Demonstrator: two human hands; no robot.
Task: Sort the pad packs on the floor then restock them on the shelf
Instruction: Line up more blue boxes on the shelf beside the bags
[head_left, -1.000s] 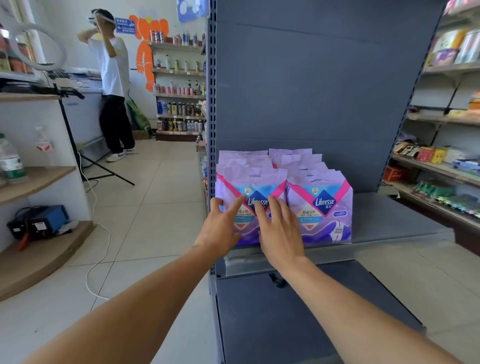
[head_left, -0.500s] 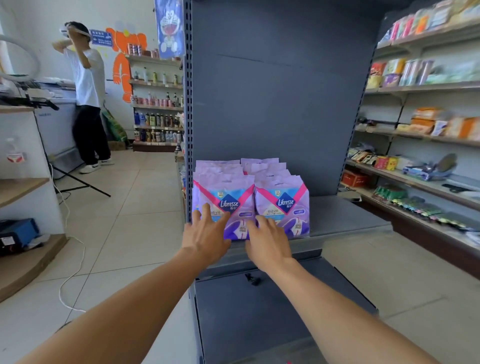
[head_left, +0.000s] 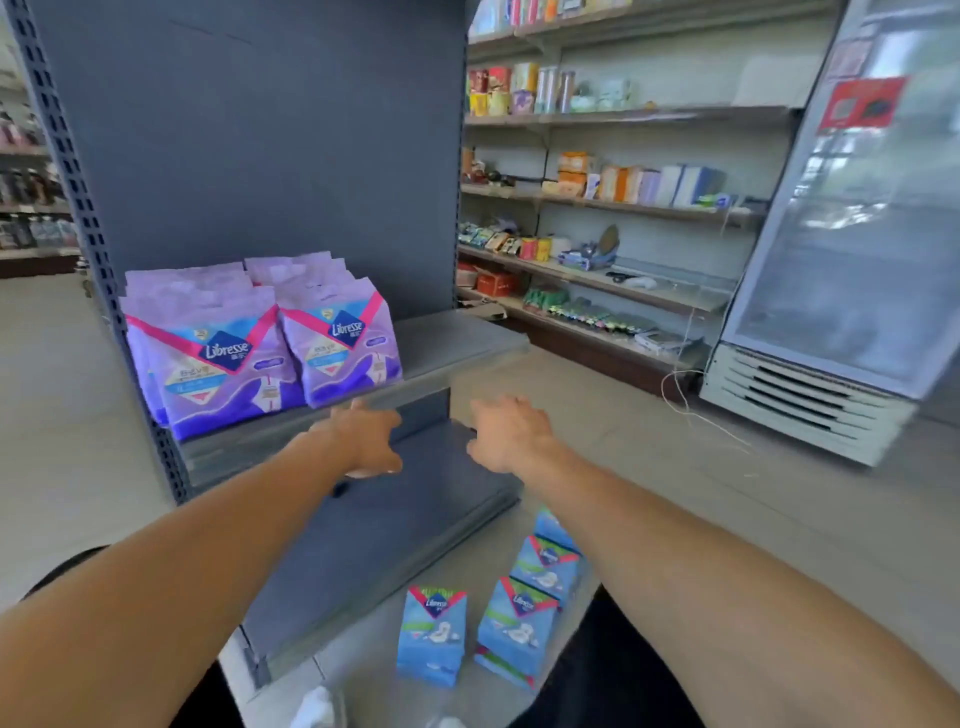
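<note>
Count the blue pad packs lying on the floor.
4 at least: one blue plastic pad pack alone on the left; three in a row to its right, near, middle, far. The arm may hide more.

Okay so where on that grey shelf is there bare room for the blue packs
The grey shelf is bare on its right half, between the purple packs and its right end. The left half is crowded: purple packs in two rows, running back to the panel. The lower shelf also looks bare. The blue packs lie on the floor beside it.
</note>
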